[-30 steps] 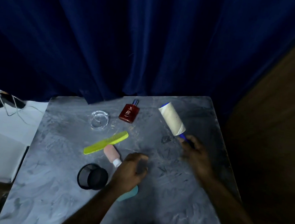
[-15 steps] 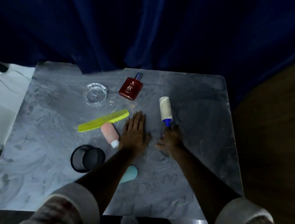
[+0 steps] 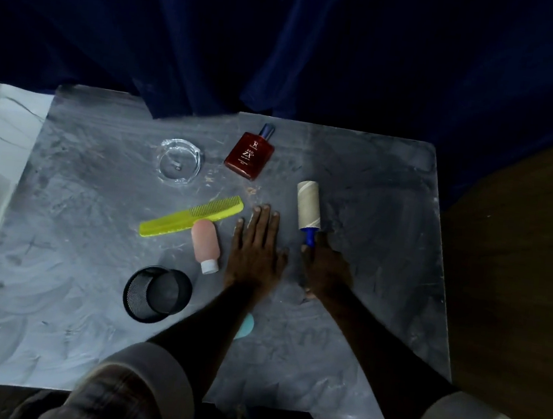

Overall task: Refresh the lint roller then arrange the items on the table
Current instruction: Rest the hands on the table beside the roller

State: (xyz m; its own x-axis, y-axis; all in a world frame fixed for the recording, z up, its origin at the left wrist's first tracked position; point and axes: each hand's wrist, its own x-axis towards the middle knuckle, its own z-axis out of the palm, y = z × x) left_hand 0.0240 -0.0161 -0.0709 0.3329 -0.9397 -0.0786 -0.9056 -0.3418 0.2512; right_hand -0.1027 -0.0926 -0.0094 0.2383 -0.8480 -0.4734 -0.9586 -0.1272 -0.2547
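Note:
The lint roller (image 3: 308, 206) lies on the grey table (image 3: 387, 222), its cream roll pointing away from me and its blue handle toward me. My right hand (image 3: 325, 270) is closed over the near end of that handle. My left hand (image 3: 256, 248) rests flat on the table, fingers spread, just left of the roller and holding nothing. A pink tube (image 3: 205, 244) with a white cap lies beside my left hand. A yellow-green comb (image 3: 191, 220) lies across the tube's far end. A red perfume bottle (image 3: 249, 153) lies further back.
A clear glass dish (image 3: 178, 165) sits at the back left. A black mesh cup (image 3: 155, 293) lies on its side near my left forearm. A small teal object (image 3: 245, 326) peeks out under that forearm. Dark blue curtain hangs behind the table; wooden floor is on the right.
The view tilted down over the table. My left hand opened flat and slid forward beside the roller. My right hand stayed on the handle as the roller came nearer the table's middle.

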